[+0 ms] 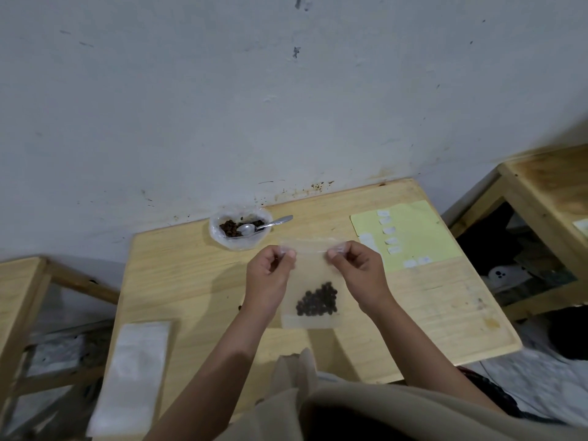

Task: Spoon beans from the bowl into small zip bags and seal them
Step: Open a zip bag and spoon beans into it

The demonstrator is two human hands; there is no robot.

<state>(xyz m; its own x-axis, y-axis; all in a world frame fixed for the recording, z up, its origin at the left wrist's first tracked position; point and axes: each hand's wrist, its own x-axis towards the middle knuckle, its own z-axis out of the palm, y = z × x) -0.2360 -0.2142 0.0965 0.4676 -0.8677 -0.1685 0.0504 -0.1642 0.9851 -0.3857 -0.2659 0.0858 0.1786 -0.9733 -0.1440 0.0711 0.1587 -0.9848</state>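
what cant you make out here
Head view only:
- Zip bag seal: clear plastic, and the hands, left and right, pinch its top corners; shut or not, cannot tell.
- White labels on the yellow sheet: too small to read.
- Bowl fill: spoon covers part.

Readable text: none is showing anywhere in this view.
Small white stickers (pixel 388 230) on the pale yellow backing sheet (pixel 416 233): lying blank or too small to read.
Clear plastic zip bag (pixel 313 281): showing no print.
White stack of flat bags (pixel 132 374): showing no lettering.
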